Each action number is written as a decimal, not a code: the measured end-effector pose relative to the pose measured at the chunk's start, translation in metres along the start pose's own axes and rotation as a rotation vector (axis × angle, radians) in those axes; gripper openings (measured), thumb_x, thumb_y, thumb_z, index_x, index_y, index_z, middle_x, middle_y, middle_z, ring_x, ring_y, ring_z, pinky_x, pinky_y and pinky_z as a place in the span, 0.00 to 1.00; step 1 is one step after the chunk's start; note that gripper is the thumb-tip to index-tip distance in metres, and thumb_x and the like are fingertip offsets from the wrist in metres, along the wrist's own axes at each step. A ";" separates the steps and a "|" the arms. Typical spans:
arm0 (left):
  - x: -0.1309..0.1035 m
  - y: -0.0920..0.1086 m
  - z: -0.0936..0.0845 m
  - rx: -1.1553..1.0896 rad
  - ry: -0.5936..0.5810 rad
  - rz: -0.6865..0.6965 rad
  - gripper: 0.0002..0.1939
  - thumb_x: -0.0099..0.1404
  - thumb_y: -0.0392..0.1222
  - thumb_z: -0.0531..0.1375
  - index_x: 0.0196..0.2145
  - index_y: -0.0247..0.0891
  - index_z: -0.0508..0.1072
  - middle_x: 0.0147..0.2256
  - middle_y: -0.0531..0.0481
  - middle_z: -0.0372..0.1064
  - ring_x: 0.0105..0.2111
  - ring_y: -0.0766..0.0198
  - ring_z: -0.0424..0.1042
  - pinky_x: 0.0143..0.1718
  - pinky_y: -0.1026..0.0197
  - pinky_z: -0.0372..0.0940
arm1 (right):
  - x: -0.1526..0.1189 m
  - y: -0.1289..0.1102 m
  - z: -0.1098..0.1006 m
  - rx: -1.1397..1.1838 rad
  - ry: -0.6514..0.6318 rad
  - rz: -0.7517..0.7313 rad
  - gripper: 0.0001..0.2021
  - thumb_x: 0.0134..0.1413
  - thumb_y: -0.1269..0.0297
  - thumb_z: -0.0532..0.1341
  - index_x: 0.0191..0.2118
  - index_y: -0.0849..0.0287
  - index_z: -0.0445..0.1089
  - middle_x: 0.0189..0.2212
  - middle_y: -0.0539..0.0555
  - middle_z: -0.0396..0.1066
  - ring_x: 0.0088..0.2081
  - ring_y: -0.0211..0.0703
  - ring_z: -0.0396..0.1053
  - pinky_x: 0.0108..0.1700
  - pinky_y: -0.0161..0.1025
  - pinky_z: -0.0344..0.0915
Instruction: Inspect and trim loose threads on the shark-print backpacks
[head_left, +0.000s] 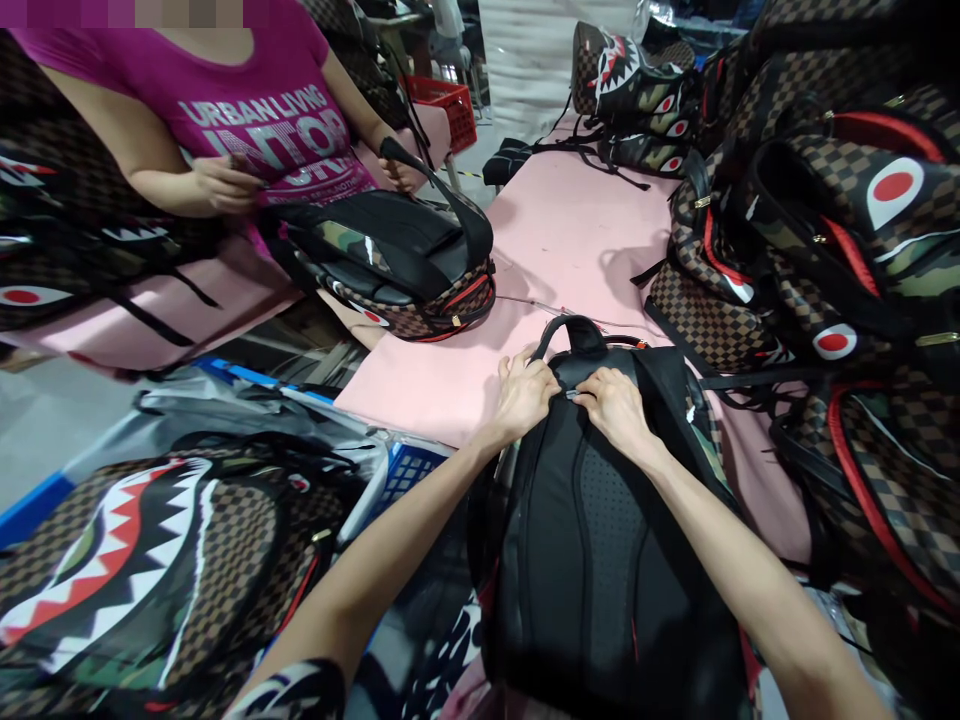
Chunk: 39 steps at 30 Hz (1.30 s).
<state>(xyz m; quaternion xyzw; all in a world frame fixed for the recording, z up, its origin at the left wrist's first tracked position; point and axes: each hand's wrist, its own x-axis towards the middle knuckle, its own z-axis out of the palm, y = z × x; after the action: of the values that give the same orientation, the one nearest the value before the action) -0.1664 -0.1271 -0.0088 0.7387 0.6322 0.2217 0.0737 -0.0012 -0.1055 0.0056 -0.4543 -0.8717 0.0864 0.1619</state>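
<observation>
A black backpack lies in front of me with its back panel facing up and its top handle pointing away. My left hand is closed on the upper edge of the backpack, beside the base of the handle. My right hand pinches a small silvery metal piece at the top of the back panel; its exact kind is too small to make out. Both hands' fingertips nearly meet there.
Across the pink table a person in a magenta shirt handles another backpack. Checkered backpacks are piled along the right. At lower left, a shark-mouth backpack lies beside a blue crate. A red basket stands behind.
</observation>
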 end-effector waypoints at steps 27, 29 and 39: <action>-0.012 0.089 0.006 -0.068 -0.284 0.213 0.19 0.50 0.46 0.67 0.36 0.36 0.66 0.35 0.49 0.66 0.37 0.59 0.65 0.39 0.59 0.58 | -0.082 0.076 -0.083 -0.313 -0.411 0.050 0.11 0.52 0.72 0.52 0.38 0.60 0.70 0.29 0.56 0.72 0.30 0.42 0.69 0.30 0.33 0.55; -0.009 0.088 0.007 -0.166 -0.384 0.117 0.14 0.54 0.49 0.64 0.32 0.37 0.68 0.31 0.51 0.67 0.32 0.62 0.66 0.34 0.63 0.58 | -0.091 0.066 -0.082 -0.306 -0.418 -0.039 0.10 0.52 0.73 0.52 0.36 0.60 0.69 0.28 0.55 0.71 0.31 0.41 0.69 0.28 0.33 0.54; 0.030 0.106 0.041 -0.233 -0.548 -0.166 0.16 0.47 0.39 0.66 0.12 0.34 0.64 0.12 0.55 0.54 0.21 0.65 0.63 0.26 0.64 0.56 | -0.134 0.032 -0.076 -0.369 -0.248 -0.627 0.16 0.64 0.65 0.47 0.29 0.63 0.67 0.21 0.56 0.68 0.29 0.43 0.63 0.26 0.37 0.51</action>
<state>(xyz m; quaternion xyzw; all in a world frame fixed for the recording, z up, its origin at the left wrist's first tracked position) -0.0506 -0.1107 0.0029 0.7034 0.6174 0.0785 0.3433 0.1222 -0.1965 0.0398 -0.1734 -0.9822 -0.0714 -0.0107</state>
